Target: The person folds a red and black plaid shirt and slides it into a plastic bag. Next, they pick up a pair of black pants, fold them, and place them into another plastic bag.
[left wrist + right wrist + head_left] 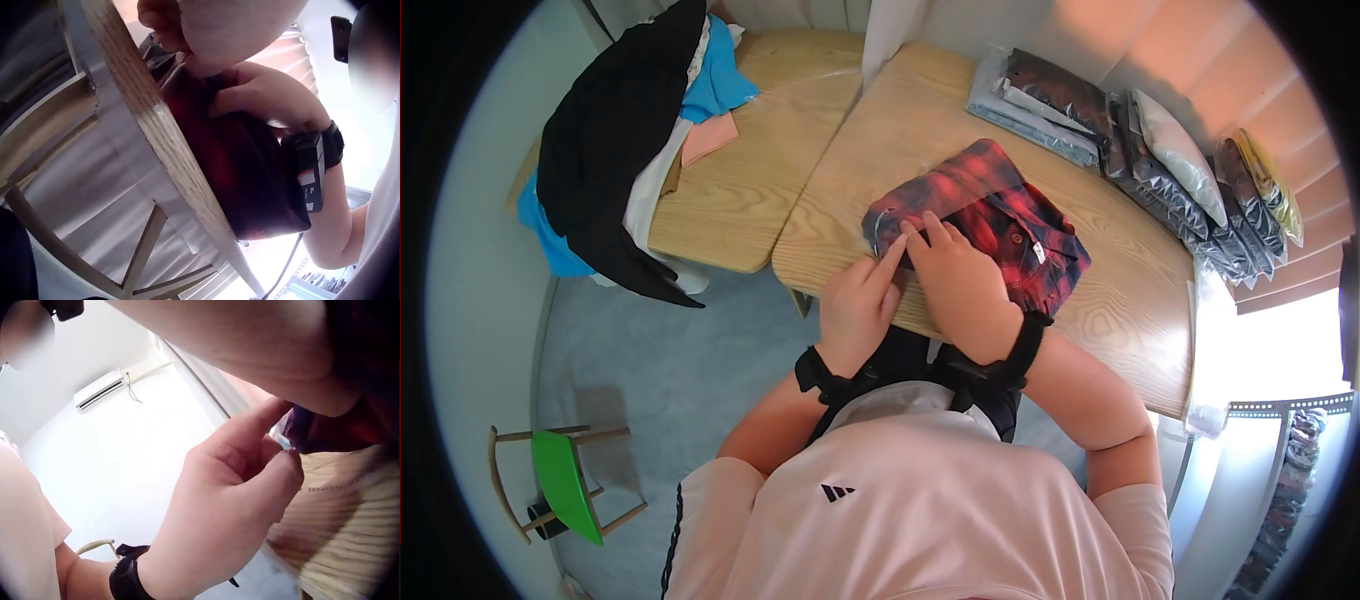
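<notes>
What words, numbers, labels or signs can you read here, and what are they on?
No word or number is clear enough to quote.
White tag on the red plaid shirt: too small to read.
Labels on the black wrist box: too small and blurred.
Row of marks seen against the wooden table: too faint.
Pale T-shirt: a black striped sign, no words.

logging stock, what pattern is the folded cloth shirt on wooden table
The shirt is red and dark plaid, clearest in the head view.
</notes>
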A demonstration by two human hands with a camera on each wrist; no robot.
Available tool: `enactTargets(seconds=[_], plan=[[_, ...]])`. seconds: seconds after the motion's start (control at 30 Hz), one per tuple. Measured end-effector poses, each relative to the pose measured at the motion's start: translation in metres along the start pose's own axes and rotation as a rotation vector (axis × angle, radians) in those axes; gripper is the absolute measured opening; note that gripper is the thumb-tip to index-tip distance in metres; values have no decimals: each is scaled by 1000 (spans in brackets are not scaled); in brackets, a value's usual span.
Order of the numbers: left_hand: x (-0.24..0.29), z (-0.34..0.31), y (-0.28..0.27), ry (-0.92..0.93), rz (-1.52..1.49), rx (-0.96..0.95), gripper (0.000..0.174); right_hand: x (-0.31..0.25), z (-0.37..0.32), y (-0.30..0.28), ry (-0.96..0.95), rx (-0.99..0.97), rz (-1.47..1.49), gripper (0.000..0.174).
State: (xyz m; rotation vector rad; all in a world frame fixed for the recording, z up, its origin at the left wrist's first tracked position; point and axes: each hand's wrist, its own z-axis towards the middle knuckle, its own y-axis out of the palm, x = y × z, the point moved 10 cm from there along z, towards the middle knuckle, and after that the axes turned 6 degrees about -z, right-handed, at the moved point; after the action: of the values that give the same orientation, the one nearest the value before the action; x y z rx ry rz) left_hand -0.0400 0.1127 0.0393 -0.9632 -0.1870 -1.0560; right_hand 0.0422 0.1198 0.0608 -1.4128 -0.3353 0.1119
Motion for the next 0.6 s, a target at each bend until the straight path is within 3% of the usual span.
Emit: enactTargets(seconds=[0.17,0.23,0.37,0.43,0.53,0.6], plan=[[-13,-5,-7,-11,-109,122,54,-22,1,14,-3,-15,111,58],[-18,-10,-5,15,-98,101,54,-38,-5,21,-49,63,15,62],[-19,-19,-3,68,-46,23,53,-42,1,38,-75,23,112,62],[-20,-22,-4,63,-67,36,52,-37,0,29,-62,114,181,59],[-27,-19,-6,16,-125,44,52,-43,-15,13,-389,-214,627,49],[-31,-24,-5,-47,-167,36,51,-12,-33,-17,-477,-128,817,50]])
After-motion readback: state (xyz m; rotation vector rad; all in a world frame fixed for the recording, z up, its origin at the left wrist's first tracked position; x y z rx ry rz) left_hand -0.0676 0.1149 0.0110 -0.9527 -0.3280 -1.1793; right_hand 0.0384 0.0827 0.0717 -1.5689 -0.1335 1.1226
